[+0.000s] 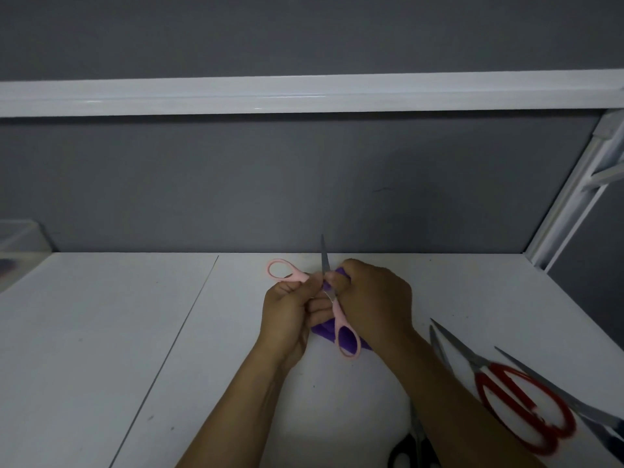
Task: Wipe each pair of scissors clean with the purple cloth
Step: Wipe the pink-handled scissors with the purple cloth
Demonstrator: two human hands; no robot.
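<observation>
Evidently the wiping is mid-course: above the white table (pixel 135 332) the left hand (pixel 287 309) grips the opened pink plastic-handled scissors (pixel 339 319) near their pivot, while the right hand (pixel 371 298) pinches the soft purple cloth (pixel 322 333) around one blade. The large red-handled steel scissors (pixel 481 366) and a black-handled pair (pixel 417 434) lie nearby to the right; whether those are already clean cannot be told.

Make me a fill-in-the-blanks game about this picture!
1. The left hand grips scissors with ___ handles.
2. The right hand holds a ___ cloth against a blade.
3. The red-handled scissors lie on the white ___.
Missing words: pink; purple; table.
</observation>
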